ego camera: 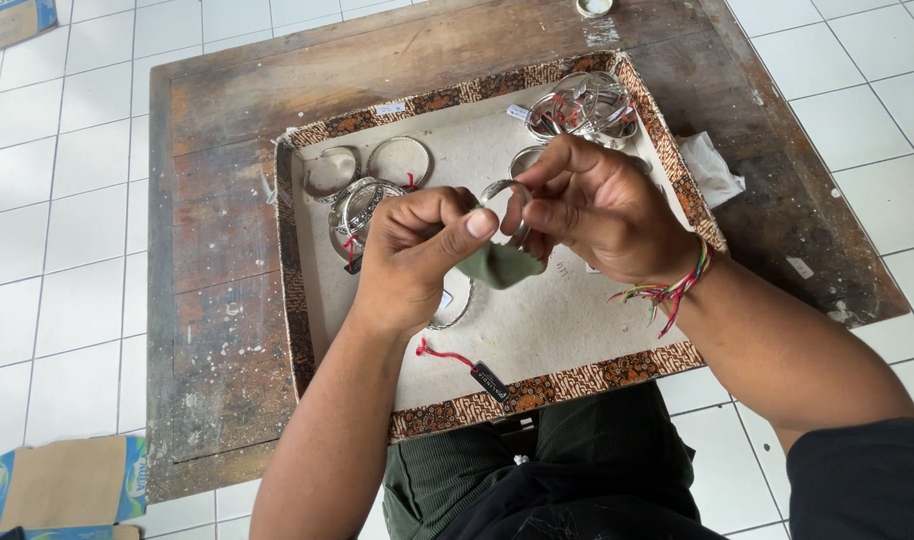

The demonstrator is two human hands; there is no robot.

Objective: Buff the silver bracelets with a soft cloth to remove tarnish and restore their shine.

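A: Head view, item one: what do the hands hold?

B: Left hand, fingers curled shut, thumb pressing a small sage-green cloth. Right hand, fingers pinched closed on a thin silver metal bangle, which sits between both hands, lifted above the tray. Cloth touches the bangle's lower side; the grip suits rubbing, by my judgement.

A: Item two: the tray?

B: Shallow cardboard tray with brown patterned rim, resting on a worn dark wooden bench. Silver bangles with red threads lie at its far left; a heaped cluster of bangles fills the far right corner, likely sorted apart.

A: Edges, open room?

B: Near half of the tray floor holds only a black tag on red string. A crumpled white tissue lies just beyond the right rim. White tiled floor surrounds the bench.
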